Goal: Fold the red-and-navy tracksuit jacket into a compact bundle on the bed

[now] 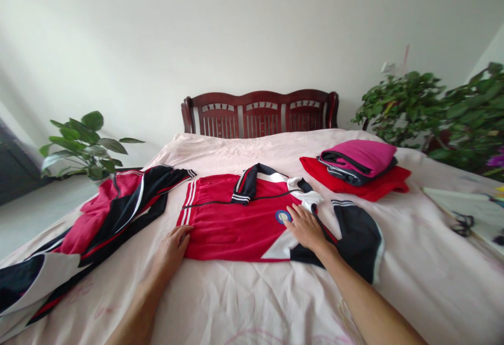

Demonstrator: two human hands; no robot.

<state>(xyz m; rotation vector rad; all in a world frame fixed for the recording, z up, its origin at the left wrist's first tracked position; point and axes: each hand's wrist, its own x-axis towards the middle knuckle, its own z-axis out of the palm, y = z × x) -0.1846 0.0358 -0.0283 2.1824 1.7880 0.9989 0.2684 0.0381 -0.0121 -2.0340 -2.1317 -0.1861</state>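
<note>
Bare left forearm (pixel 136 303) and bare right forearm (pixel 366 300) enter from the lower corners of the head view, tapering at the wrists into a slim left hand (pixel 172 250) and a long-fingered right hand (pixel 307 227).

From where I'm standing, a dark red wooden headboard (pixel 260 104) is rising behind the bed (pixel 252 145). A broad-leaved plant (pixel 84 145) is growing left of it, and a bushier plant (pixel 409 106) right of it. Nearer, on the right, a folded stack of pink, grey and red clothes (pixel 354 169) is resting, black scissors (pixel 462 224) are lying on a pale board (pixel 444 203), and on the left, a crumpled red-and-black track jacket (pixel 118 203) is sprawling.
</note>
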